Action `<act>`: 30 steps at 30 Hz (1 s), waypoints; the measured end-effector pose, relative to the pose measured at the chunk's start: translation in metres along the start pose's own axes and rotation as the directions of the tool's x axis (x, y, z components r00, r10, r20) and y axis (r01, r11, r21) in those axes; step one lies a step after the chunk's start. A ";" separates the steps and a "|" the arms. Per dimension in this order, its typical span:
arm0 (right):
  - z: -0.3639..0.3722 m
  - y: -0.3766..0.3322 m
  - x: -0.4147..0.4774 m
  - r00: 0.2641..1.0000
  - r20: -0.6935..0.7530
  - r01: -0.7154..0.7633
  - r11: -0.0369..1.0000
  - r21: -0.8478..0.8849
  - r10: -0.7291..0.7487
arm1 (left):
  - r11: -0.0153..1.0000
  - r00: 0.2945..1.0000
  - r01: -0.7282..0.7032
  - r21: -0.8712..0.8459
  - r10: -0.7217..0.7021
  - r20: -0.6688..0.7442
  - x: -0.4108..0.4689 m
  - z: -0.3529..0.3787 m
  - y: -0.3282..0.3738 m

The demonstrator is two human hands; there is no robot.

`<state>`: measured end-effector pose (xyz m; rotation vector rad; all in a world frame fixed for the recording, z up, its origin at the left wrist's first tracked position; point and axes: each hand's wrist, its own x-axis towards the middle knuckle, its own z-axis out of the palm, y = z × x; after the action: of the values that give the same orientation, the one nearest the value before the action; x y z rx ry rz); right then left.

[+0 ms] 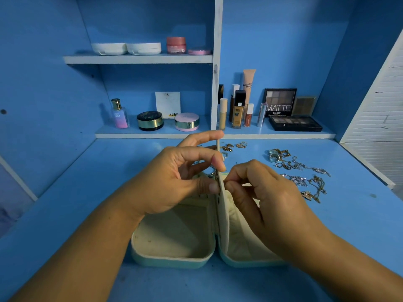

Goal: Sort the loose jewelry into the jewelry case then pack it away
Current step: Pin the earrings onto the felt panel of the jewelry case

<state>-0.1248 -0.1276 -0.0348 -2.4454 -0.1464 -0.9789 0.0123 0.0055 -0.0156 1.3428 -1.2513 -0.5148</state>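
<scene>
Head view, looking down: a blue desk (65, 214) carries the jewelry case (170, 258), which lies open and flat at near centre, its two cream-lined halves side by side. Between the halves a thin divider panel (224, 225) stands upright, with a row of small holes along it.

The left hand (174, 179) holds this panel from its left side, thumb low and fingertips higher up the edge. The right hand (268, 197) is curled narrow, thumb and forefinger pinched together against the panel's right face. Whether a small piece sits between them is hidden.

To the far right, well apart from the case, the chains (305, 177) lie in a loose tangle with a few rings (273, 156) beside them. Small earrings (234, 146) lie just beyond the hands.

The case looks light and fairly stiff, and is best taken by its outer shell. The panel seems thin and bendy, so it wants support while anything is pushed through it. The chains are likely limp, light and prone to snag; lift each one singly, near its clasp. Rings and earrings are hard, tiny and slippery, a fingertip pinch.
</scene>
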 end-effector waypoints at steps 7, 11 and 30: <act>-0.012 -0.002 0.009 0.983 0.126 -0.158 0.962 0.224 0.132 | 1.000 1.000 -0.004 0.011 0.004 -0.005 0.000 0.000 0.001; -0.022 -0.003 0.014 0.942 0.250 -0.316 0.846 0.429 0.225 | 1.000 1.000 -0.012 -0.003 0.012 0.006 0.000 0.000 0.000; -0.024 -0.001 0.014 0.929 0.313 -0.304 0.890 0.339 0.198 | 1.000 1.000 0.002 -0.017 -0.002 0.020 0.000 -0.003 0.001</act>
<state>-0.1290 -0.1397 -0.0102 -2.1514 -0.0946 -0.4455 0.0143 0.0067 -0.0142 1.3278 -1.2596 -0.5405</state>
